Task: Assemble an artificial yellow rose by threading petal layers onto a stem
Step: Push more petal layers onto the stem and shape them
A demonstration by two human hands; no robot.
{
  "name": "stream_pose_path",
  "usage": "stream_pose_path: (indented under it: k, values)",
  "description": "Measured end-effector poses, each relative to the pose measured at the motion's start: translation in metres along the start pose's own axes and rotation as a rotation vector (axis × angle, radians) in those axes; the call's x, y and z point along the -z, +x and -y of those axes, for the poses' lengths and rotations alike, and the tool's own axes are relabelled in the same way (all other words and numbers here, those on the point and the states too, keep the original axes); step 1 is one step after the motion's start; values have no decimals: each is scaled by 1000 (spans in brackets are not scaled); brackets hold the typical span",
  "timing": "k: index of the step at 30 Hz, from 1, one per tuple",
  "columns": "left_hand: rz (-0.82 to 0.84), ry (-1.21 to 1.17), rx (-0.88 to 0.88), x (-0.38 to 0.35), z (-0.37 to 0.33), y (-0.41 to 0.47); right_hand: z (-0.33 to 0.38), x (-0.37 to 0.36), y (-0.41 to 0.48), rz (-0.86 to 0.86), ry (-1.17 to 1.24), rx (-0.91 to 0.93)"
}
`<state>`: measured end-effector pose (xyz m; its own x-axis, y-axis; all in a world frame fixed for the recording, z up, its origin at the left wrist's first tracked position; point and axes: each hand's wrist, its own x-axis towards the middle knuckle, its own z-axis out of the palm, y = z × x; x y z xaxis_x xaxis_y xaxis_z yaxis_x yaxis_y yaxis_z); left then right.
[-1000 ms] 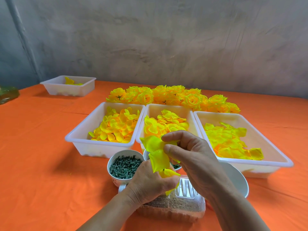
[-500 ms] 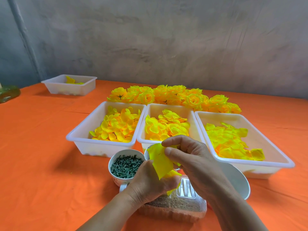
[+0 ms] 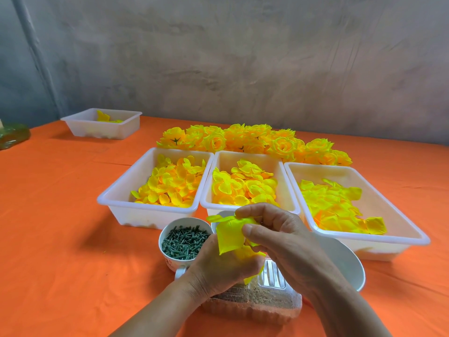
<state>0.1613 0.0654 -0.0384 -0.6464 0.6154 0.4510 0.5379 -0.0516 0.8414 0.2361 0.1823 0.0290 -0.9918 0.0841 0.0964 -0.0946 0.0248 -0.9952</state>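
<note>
Petal layer of yellow fabric, held above the table between both hands, just in front of the middle tray. Left hand grips its lower part from beneath, fingers curled; right hand pinches its upper edge between thumb and forefinger. Any stem is hidden inside the left grip. The fabric looks light, limp and easily creased, so hold is probably best taken near the centre rather than at the floppy rims. Cup of green stems stands just left; finished roses lie beyond the trays.
</note>
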Motion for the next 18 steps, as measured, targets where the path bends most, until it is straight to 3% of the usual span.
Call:
stream_pose_path:
  k: [6,18]
  values:
    - [-41,164,34,0,9,-2,1,-1,1,-38,123,1]
    - [-19,81,61,-2,5,-1,-1,-6,-2,-61,108,3]
